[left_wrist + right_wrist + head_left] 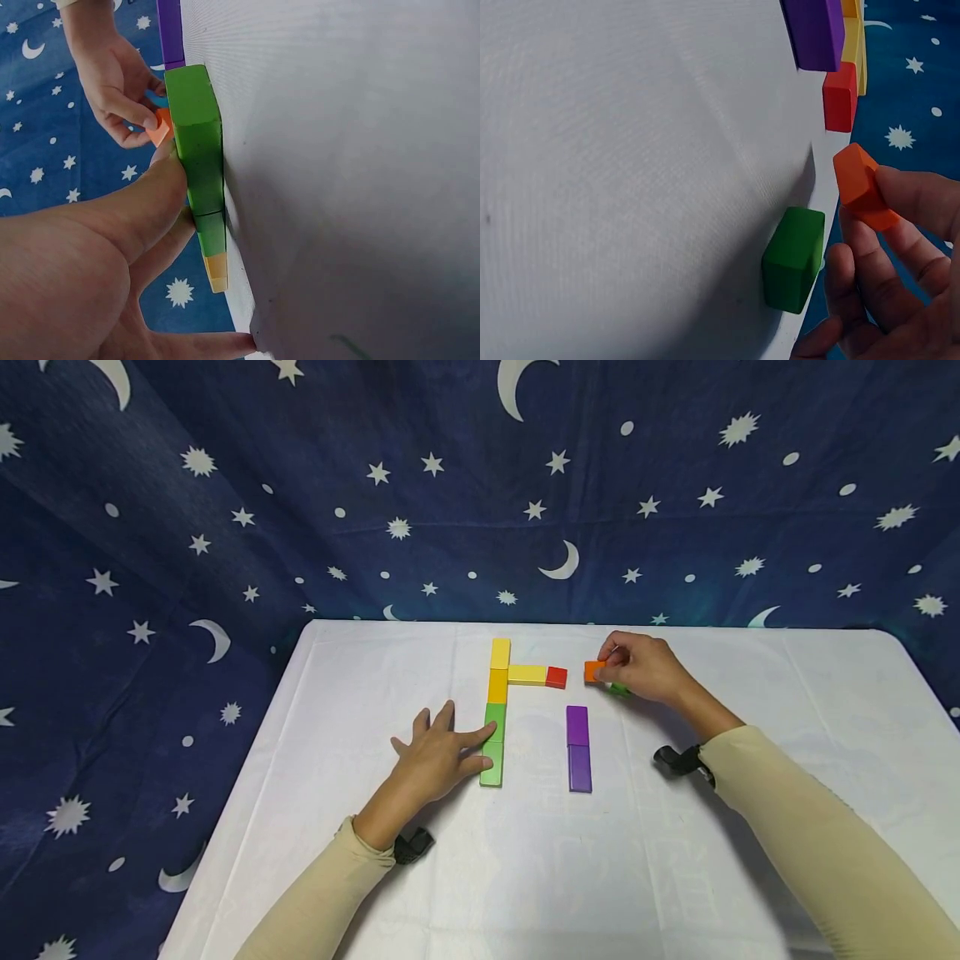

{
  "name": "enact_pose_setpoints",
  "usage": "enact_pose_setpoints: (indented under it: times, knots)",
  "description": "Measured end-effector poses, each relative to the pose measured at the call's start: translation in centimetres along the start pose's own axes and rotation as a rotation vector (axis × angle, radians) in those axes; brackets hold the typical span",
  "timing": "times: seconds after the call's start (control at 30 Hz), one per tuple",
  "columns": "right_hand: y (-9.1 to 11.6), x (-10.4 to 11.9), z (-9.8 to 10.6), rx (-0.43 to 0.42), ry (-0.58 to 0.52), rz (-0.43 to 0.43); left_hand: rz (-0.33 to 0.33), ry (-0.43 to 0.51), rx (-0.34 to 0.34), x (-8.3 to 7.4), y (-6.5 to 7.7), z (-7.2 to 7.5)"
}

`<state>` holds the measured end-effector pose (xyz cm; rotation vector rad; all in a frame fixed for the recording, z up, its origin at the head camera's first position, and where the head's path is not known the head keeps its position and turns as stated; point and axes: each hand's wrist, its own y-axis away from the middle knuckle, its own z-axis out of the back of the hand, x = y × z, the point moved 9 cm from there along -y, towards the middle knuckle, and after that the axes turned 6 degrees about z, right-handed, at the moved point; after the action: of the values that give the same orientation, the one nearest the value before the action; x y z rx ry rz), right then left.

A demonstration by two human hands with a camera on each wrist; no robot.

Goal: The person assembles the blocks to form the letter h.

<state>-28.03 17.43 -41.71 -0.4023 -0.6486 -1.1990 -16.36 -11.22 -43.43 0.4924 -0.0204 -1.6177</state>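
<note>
My right hand [648,670] pinches a small orange block [859,184] between thumb and fingers, raised a little off the table in the right wrist view. Under this hand a dark green block [793,259] lies on the cloth, partly hidden in the head view. With fingers spread, my left hand [431,760] touches the two light green blocks [495,722] with its thumb and a finger. Two yellow blocks [498,670] continue that column upward. A pale yellow block [527,675] juts out to the right from it, ending in a red block [557,677].
Two purple blocks [577,727] lie end to end, right of the green ones and below the red one. A white cloth [525,877] covers the table. Behind and to the left hangs a dark blue curtain [450,435] with stars and moons.
</note>
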Motion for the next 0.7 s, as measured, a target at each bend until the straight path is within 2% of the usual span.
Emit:
enact_pose_setpoints:
  times: [0.23,0.7]
  knots:
    - [-0.2,0.0,-0.7,0.009,0.014,-0.024,-0.003,-0.005,0.000,-0.1,0.0,0.1]
    - [-0.4,0.4,-1.7,-0.015,-0.047,-0.021,0.001,-0.010,-0.001,-0.1,0.0,0.0]
